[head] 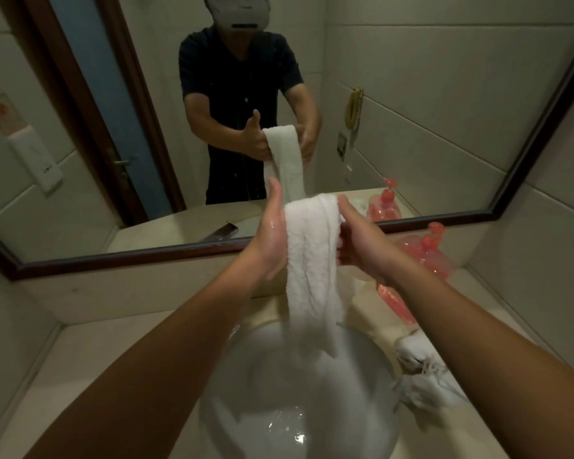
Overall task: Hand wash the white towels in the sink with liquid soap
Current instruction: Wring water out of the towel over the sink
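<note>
A wet white towel point(312, 260) hangs in a long bunched strip above the white sink point(219, 376), its lower end trailing into the basin. My left hand point(272, 236) presses flat against the towel's left side, fingers pointing up. On the towel's upper right edge, my right hand point(362, 243) grips it. Water lies in the bottom of the sink. Pink liquid soap bottles point(428, 250) stand on the counter at the back right, behind my right hand.
A second white towel point(421, 376) lies crumpled on the beige counter point(113, 352) right of the sink, partly under my right forearm. A large framed mirror point(80, 127) fills the wall ahead and reflects the person, a door and a phone on the counter.
</note>
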